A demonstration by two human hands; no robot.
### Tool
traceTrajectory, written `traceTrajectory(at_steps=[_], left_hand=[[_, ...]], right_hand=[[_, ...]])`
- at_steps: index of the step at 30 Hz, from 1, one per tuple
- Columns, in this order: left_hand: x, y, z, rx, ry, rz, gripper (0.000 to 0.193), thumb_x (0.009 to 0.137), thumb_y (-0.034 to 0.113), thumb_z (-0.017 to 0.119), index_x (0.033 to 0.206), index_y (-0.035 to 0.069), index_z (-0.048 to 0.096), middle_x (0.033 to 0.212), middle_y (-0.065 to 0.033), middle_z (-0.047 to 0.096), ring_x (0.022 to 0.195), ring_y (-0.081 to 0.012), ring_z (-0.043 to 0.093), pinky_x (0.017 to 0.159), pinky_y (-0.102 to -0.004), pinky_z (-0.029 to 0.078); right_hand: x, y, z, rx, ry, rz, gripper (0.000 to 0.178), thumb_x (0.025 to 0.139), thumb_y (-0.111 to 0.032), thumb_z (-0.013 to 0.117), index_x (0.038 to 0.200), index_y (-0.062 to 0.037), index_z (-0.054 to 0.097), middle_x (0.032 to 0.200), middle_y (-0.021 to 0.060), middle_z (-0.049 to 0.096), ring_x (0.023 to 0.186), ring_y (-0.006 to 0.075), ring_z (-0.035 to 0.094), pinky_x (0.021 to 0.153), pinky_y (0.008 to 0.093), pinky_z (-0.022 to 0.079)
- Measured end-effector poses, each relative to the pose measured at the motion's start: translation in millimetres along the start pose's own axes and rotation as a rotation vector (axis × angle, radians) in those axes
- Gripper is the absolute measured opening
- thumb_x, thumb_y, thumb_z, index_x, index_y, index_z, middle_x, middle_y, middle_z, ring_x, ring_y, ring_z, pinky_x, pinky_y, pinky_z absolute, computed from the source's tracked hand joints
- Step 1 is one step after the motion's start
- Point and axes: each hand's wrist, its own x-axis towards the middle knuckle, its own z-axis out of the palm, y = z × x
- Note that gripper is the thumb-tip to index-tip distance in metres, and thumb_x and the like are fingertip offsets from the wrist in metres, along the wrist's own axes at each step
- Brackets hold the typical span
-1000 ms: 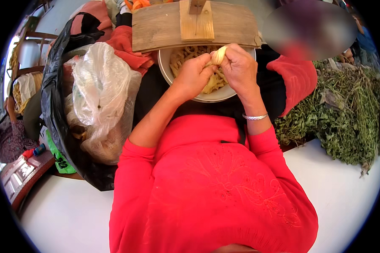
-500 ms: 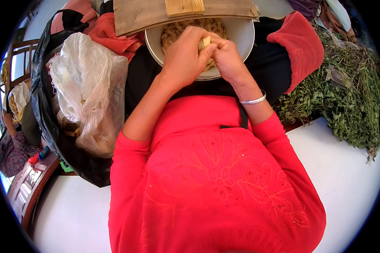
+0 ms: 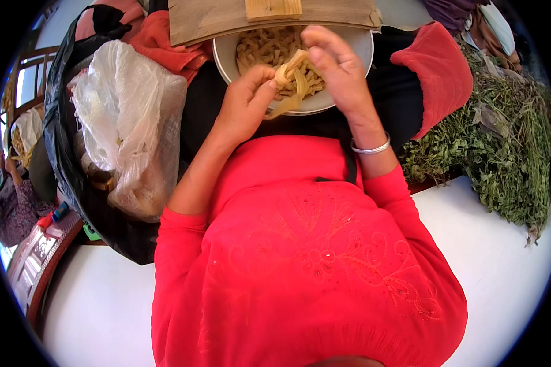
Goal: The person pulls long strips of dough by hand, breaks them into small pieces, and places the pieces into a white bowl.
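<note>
A pale yellow, flat, pliable strip (image 3: 299, 85) is looped into a knot above the pot, one tail hanging over its near rim. My left hand (image 3: 246, 104) pinches the knot between thumb and fingers. At its upper right my right hand (image 3: 344, 70), with a silver bangle on the wrist, has thumb and fingers apart, the thumb close by the strip's raised end. Whether they touch cannot be made out. Beneath both hands, a light metal pot (image 3: 362, 64) holds many tan twisted or knotted pieces (image 3: 260, 48); a wooden board hides its far part.
The wooden board (image 3: 211, 23) spans the far side of the pot. On the left, a clear plastic bag (image 3: 125, 116) sits in a black bag (image 3: 58, 131). A heap of dried green plants (image 3: 502, 140) lies right of a red cloth (image 3: 441, 76). Another person (image 3: 21, 211) sits far left.
My hands were together round the strip. Now the right hand has drawn away to the upper right and loosened, the left has shifted left and nearer, and the knotted strip is exposed.
</note>
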Motion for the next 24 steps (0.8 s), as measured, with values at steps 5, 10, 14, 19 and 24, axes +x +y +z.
traceTrajectory(at_steps=[5, 10, 14, 19, 24], left_hand=[[7, 10, -2, 0.548, 0.124, 0.324, 0.012, 0.089, 0.010, 0.060, 0.099, 0.003, 0.059, 0.080, -0.0113, 0.061, 0.068, -0.0193, 0.061, 0.060, -0.0284, 0.047], [18, 10, 6, 0.621, 0.133, 0.277, 0.012, 0.088, 0.015, 0.063, 0.094, 0.005, 0.062, 0.076, -0.0121, 0.062, 0.064, -0.0240, 0.062, 0.057, -0.0299, 0.047], [23, 7, -1, 0.657, 0.117, 0.155, 0.011, 0.087, 0.017, 0.063, 0.090, 0.006, 0.063, 0.075, -0.0115, 0.062, 0.063, -0.0249, 0.062, 0.057, -0.0313, 0.047], [16, 7, -4, 0.675, 0.116, 0.376, 0.015, 0.087, 0.021, 0.061, 0.087, 0.006, 0.062, 0.079, -0.0112, 0.062, 0.073, -0.0304, 0.062, 0.060, -0.0376, 0.048], [37, 16, 3, 0.709, 0.041, 0.496, 0.012, 0.089, 0.015, 0.060, 0.089, 0.003, 0.063, 0.072, -0.0097, 0.059, 0.065, -0.0230, 0.061, 0.056, -0.0326, 0.046]], right_hand=[[5, -29, -17, -0.185, -0.156, 0.193, 0.029, 0.092, -0.025, 0.060, 0.107, -0.0007, 0.062, 0.093, 0.0028, 0.062, 0.084, 0.0109, 0.058, 0.078, 0.0233, 0.046], [0, -36, -17, -0.461, -0.309, 0.230, 0.021, 0.093, -0.020, 0.058, 0.088, -0.0007, 0.064, 0.068, 0.0001, 0.057, 0.064, 0.0099, 0.054, 0.059, 0.0244, 0.045], [-9, -20, -22, -0.651, -0.267, -0.043, 0.022, 0.094, -0.023, 0.057, 0.094, -0.0023, 0.065, 0.071, 0.0003, 0.059, 0.065, 0.0101, 0.054, 0.059, 0.0248, 0.046], [3, -16, -33, -0.348, -0.214, 0.201, 0.031, 0.093, -0.029, 0.058, 0.109, -0.0031, 0.064, 0.093, 0.0045, 0.065, 0.080, 0.0102, 0.059, 0.072, 0.0220, 0.048], [35, -28, -25, -0.202, -0.467, 0.453, 0.025, 0.091, -0.022, 0.060, 0.104, -0.0007, 0.064, 0.087, 0.0042, 0.064, 0.075, 0.0090, 0.061, 0.068, 0.0219, 0.049]])
